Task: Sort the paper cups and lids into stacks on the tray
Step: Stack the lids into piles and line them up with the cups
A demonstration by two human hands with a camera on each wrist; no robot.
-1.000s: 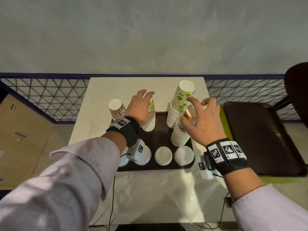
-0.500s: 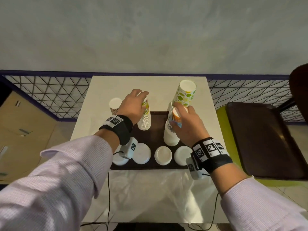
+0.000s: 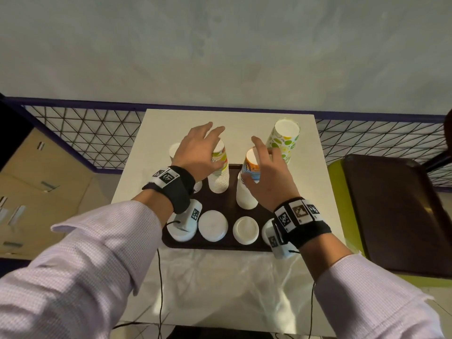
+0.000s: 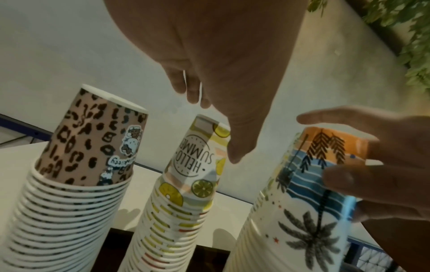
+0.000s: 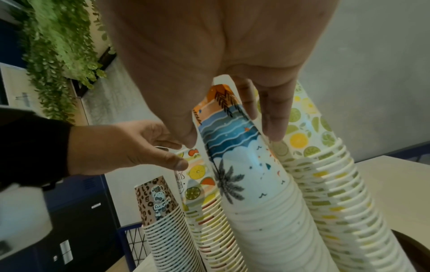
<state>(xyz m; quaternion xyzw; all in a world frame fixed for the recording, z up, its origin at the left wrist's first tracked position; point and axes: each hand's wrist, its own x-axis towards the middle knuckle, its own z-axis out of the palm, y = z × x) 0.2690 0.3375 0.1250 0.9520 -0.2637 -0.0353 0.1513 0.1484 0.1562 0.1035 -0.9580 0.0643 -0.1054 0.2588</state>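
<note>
A dark tray [image 3: 230, 201] holds a lemon-print cup stack [image 3: 218, 178] and a beach-print cup stack [image 3: 247, 192]; white lids [image 3: 212, 225] lie along its front. A leopard-print stack [image 4: 76, 165] stands at the left and a green citrus stack [image 3: 283, 140] at the far right. My left hand [image 3: 200, 152] hovers over the lemon-print stack [image 4: 197, 165] with fingers spread, thumb beside the top cup. My right hand [image 3: 266, 172] sits over the beach-print stack [image 5: 232, 156], straight thumb and fingers flanking the top cup.
The white table [image 3: 244, 289] ends just beyond the stacks at a wire-mesh fence [image 3: 97, 143]. A second dark tray [image 3: 391, 216] lies on a green seat at the right. Cardboard boxes [image 3: 36, 192] stand on the left. Thin cables [image 3: 160, 277] hang over the table's front.
My right hand brought a beach-print cup down onto its stack and has spread its fingers. My left hand, which gripped the top of the lemon-print stack, has opened above it.
</note>
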